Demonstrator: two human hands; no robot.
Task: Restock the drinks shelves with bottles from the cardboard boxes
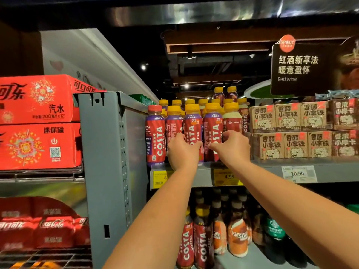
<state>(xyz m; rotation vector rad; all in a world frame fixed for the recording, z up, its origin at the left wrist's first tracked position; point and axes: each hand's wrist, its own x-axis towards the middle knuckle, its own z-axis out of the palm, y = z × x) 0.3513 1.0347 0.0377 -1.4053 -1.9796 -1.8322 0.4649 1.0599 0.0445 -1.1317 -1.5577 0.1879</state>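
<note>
Left hand (182, 150) and right hand (232, 146) each curl round one of the front-row Costa bottles (192, 129) on the shelf (262, 171), so best seat both upright, labels forward, without toppling neighbours.

At centre I read COSTA COFFEE running up the labels of the front-row bottles (192, 131). On the shelf edge below them, a yellow tag (227, 177) says 4.99 and a white tag (298, 174) says 10.90. Upper right, the dark hanging sign (297, 68) reads 红酒新享法, 暖意盈杯, Red wine. The brown cartons (287, 116) at right carry 香醇小拿铁. At left, the top red carton (37, 100) has 汽水 and 200毫升x12, and the lower red carton (38, 146) has 迷你罐. Lower left, the red packs (52, 224) bear the Coca-Cola script. Bottom centre I make out COSTA COFFEE on the lower bottles (202, 247) and NESCAFE on an orange bottle (238, 236).
</note>
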